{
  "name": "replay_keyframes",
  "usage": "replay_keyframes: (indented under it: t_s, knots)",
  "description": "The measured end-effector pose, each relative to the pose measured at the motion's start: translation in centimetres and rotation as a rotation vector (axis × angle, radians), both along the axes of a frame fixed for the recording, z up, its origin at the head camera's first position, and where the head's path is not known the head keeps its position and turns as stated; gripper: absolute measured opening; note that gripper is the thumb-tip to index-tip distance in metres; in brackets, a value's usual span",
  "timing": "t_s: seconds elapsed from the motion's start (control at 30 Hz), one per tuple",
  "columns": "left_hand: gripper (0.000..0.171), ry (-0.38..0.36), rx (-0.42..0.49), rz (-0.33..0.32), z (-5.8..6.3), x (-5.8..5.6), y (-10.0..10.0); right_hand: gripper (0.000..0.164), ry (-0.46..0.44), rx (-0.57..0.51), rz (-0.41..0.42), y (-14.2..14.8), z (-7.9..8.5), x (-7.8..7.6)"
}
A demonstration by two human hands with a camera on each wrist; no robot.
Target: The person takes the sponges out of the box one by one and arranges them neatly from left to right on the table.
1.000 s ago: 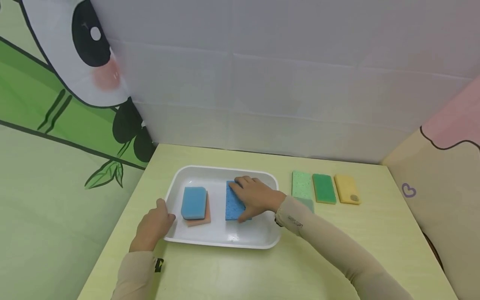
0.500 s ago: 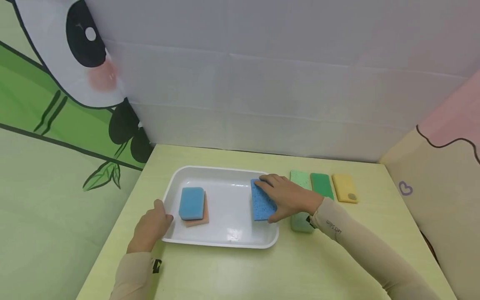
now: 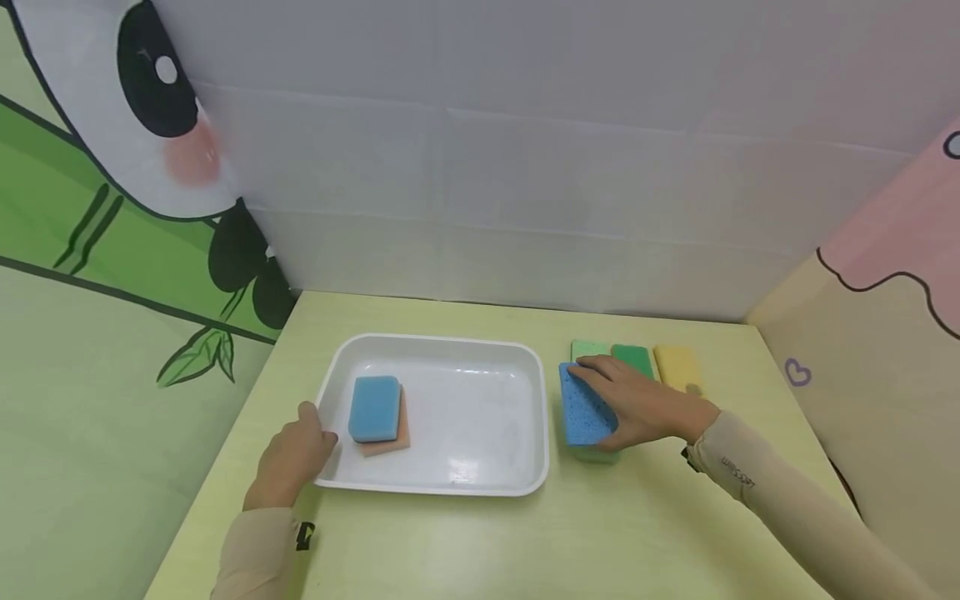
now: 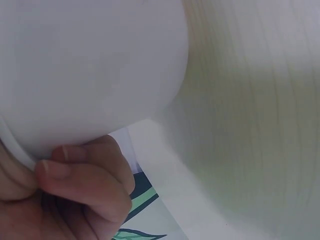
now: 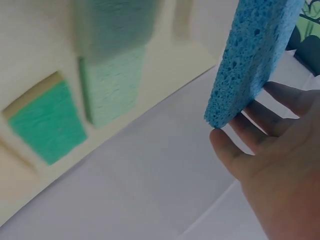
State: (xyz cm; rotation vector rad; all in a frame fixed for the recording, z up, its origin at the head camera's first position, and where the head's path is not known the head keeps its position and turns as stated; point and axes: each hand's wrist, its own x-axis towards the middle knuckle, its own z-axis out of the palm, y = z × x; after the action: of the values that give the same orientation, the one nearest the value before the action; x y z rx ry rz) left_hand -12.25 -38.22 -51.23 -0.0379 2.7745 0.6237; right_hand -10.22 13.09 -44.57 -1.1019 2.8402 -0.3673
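My right hand grips a blue porous sponge by its edges, above the light green sponges to the right of the tray. In the right wrist view the blue sponge is held up off the table, with the fingertips along its edge. My left hand pinches the left rim of the white tray; up close in the left wrist view, fingers curl over that rim. Inside the tray, at its left, a light blue sponge lies on a pinkish-orange one.
A light green sponge, a dark green-topped sponge and a yellow sponge lie in a row at the back right of the table. Another pale green sponge shows below the blue one. A white wall sheet stands behind.
My right hand has carried the blue sponge rightward, out of the tray and over the green sponges. The left hand keeps its hold on the tray rim.
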Motion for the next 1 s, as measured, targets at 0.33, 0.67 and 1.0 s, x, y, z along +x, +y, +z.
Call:
replay_keyframes:
  t_s: [0.33,0.67,1.0]
  knots:
    - [0.038,-0.022,-0.009,-0.018,-0.2,0.0,-1.4,0.116,0.0,0.015,-0.089,4.5,-2.6,2.1]
    - [0.038,-0.007,-0.024,-0.038,0.0,0.1,-2.2,0.115,0.019,0.012,-0.131,7.2,-6.0,5.1]
    - [0.037,0.006,-0.024,-0.067,-0.1,0.2,-2.4,0.116,0.008,0.03,-0.159,7.4,-8.4,6.6]
